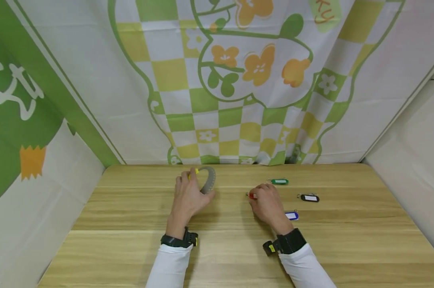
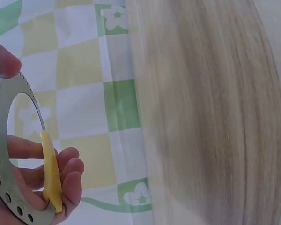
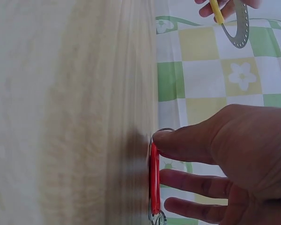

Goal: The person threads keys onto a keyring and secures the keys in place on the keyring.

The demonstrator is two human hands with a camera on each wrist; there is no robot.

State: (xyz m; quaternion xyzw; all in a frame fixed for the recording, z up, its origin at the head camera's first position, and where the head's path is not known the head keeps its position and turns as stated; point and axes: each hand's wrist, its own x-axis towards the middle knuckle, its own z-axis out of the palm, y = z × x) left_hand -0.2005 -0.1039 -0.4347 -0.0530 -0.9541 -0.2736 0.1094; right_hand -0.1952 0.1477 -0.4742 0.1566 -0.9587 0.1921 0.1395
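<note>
My left hand (image 1: pixel 191 196) holds up a flat grey metal ring (image 1: pixel 210 180) over the back of the table. The ring is punched with small holes and has a yellow clasp (image 2: pixel 51 171); my thumb lies on the metal and my fingers curl behind the clasp. Low at the tabletop, my right hand (image 1: pixel 269 204) has its thumb and fingers at a red key tag (image 3: pixel 154 180). The thumb tip is at one end of the tag, beside a small wire ring. From the head view, the fingers hide most of this tag.
Around the right hand lie a green key tag (image 1: pixel 279 181), a black key tag (image 1: pixel 310 198) and a blue key tag (image 1: pixel 292 216), partly covered by the hand. A printed curtain (image 1: pixel 231 116) hangs behind the back edge of the wooden table (image 1: pixel 123 208).
</note>
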